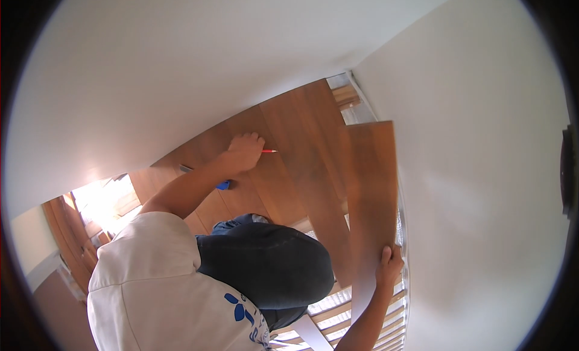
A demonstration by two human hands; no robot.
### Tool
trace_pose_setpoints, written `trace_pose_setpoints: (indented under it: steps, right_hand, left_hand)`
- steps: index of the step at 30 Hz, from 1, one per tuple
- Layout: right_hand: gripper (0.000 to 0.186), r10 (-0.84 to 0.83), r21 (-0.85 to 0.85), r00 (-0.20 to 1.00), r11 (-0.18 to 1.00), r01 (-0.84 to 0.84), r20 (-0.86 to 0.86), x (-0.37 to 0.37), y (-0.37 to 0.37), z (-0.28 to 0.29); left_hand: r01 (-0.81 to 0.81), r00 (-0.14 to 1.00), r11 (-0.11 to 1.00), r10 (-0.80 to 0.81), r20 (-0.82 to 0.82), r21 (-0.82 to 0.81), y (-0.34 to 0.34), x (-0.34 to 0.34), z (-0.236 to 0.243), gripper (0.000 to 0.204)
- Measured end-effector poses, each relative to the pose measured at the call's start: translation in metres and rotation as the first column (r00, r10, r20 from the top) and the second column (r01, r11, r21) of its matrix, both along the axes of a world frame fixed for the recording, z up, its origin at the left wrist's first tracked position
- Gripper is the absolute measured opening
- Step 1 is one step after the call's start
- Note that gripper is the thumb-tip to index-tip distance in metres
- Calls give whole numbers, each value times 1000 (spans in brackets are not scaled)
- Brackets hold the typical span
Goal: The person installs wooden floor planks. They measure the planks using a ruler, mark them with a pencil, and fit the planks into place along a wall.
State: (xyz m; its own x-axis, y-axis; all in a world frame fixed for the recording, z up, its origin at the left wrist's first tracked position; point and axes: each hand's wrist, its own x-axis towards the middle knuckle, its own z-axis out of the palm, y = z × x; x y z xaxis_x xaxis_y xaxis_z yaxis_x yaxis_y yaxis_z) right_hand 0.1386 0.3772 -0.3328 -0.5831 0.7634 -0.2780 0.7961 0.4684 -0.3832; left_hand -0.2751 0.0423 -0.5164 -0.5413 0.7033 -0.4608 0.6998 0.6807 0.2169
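My left hand [246,150] is closed and rests on the brown wooden floorboards [280,130]. A red pencil [269,150] sticks out of it, its pale tip pointing right. At the right, my right hand [390,265] grips the long edge of a loose brown floorboard [373,182], thumb on top and fingers hidden beneath. This board lies along the right wall and overlaps the laid boards beside it. Under my left forearm is a blue object [224,185], partly covered, whose kind I cannot make out. A small grey object [186,168] lies beyond the same arm.
White walls [470,170] rise at the right and along the far side. Slats [338,312] with gaps and silvery sheeting show at the lower right. Another gap [347,97] opens in the far corner. My bent knee [265,263] covers part of the floor. Bright light enters at left.
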Motion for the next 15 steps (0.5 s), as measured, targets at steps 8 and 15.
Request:
trace_pose_setpoints:
  steps: [8,15]
  right_hand:
    - [42,94,-159,995,983,-89,26,-82,34,-96]
    - [48,119,-323,993,940,-106,21,-132,39,-151]
  left_hand:
    - [137,991,822,-119,-67,553,71,23,11,38]
    - [125,981,775,-4,-193,619,96,8,-2,57]
